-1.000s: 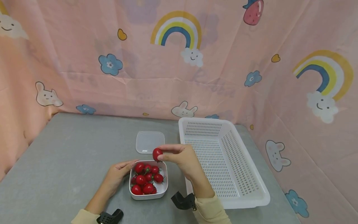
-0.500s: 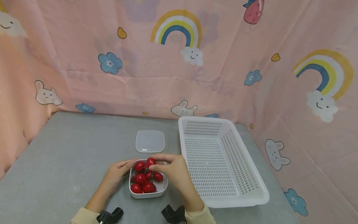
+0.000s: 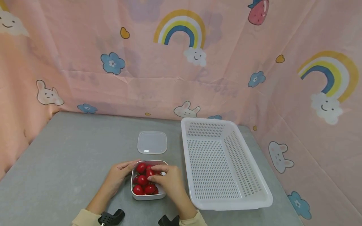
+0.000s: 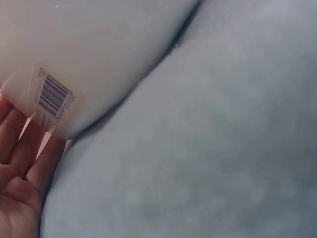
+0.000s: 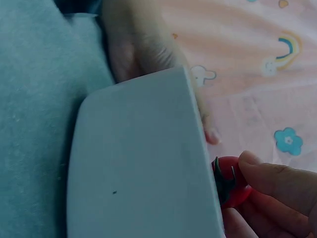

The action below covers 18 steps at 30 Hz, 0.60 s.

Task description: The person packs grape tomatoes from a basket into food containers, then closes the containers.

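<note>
My right hand (image 3: 172,182) pinches a cherry tomato (image 3: 150,174) between thumb and fingers, low over the white box (image 3: 147,197). In the right wrist view that tomato (image 5: 238,184), with its green calyx, shows at the box's rim. Several more red cherry tomatoes (image 3: 142,180) lie in the box; my right hand partly covers its right side. My left hand (image 3: 116,179) rests against the box's left side near the far corner. Seen from the left wrist, its fingers (image 4: 47,161) lie extended along the box wall beside a barcode label (image 4: 53,94).
Behind the box a translucent lid (image 3: 152,142) lies flat on the grey table (image 3: 85,150). To the right stands a large white perforated basket (image 3: 234,205). A pink patterned curtain (image 3: 141,88) hangs along the back and sides.
The right hand has come down and to the left with the tomato, from above the box's far right corner to among the other tomatoes. The left hand has stayed in place.
</note>
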Available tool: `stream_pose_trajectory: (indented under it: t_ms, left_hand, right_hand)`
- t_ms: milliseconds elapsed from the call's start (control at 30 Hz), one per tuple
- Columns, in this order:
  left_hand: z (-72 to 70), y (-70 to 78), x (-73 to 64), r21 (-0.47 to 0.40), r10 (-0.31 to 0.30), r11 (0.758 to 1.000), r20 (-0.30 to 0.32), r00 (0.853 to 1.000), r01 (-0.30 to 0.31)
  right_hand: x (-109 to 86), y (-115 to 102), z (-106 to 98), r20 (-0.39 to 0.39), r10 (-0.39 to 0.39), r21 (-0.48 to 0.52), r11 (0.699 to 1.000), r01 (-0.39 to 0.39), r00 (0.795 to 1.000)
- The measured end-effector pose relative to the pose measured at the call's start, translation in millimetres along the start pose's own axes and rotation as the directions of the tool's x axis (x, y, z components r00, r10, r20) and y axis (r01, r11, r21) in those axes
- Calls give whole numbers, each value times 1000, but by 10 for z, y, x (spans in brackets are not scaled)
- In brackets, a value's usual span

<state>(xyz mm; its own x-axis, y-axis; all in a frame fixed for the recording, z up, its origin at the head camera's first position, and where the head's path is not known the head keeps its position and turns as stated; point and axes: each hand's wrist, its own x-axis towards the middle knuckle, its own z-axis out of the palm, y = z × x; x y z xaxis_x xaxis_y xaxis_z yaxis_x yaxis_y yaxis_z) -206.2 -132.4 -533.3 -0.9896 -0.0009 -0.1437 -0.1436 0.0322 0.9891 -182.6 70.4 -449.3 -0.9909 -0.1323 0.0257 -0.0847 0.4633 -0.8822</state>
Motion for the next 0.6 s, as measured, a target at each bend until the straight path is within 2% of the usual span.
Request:
stream_pose_trajectory:
  t_ms: [400, 500, 600]
  left_hand:
    - [-3, 23, -5, 1, 8, 1000, 5, 1000, -8]
    - [-2, 17, -4, 7, 8, 1000, 3, 1000, -8]
    - [1, 13, -6, 6, 1, 1000, 2, 1000, -1]
  right_hand:
    - [39, 130, 65, 10, 23, -20, 1000, -23, 1000]
    - [41, 139, 57, 13, 28, 5, 1000, -28, 1000]
    - [49, 149, 45, 11, 47, 76, 996, -48, 999]
